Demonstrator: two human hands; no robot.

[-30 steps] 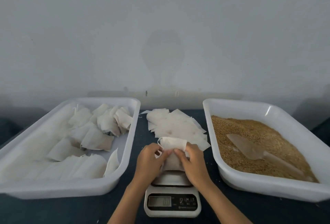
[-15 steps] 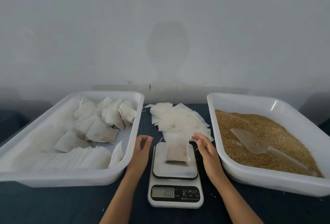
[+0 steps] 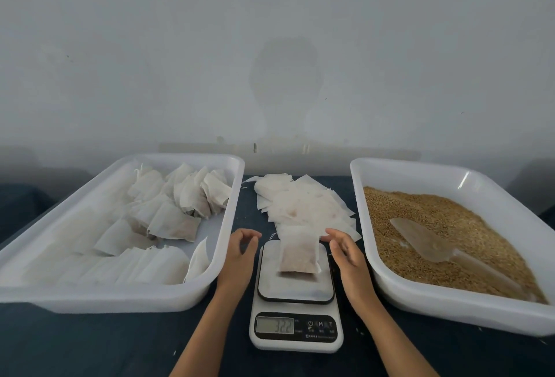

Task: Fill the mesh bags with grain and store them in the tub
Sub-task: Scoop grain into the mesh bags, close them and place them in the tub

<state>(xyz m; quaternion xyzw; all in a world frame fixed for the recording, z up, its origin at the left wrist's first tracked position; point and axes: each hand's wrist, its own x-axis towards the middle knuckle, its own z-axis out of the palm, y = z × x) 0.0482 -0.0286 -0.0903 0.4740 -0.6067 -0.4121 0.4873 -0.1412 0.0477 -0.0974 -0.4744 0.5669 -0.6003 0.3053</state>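
Grain-filled mesh bag (image 3: 298, 253) lies on the scale (image 3: 295, 295); my left hand (image 3: 241, 252) and right hand (image 3: 345, 252) flank it, fingers loosely apart, holding nothing.

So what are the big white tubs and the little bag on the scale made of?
The left tub and the right tub look like smooth, glossy white plastic: light glints on their rims. The bag on the scale seems thin, matte mesh fabric or paper; brown grain shows faintly through it.
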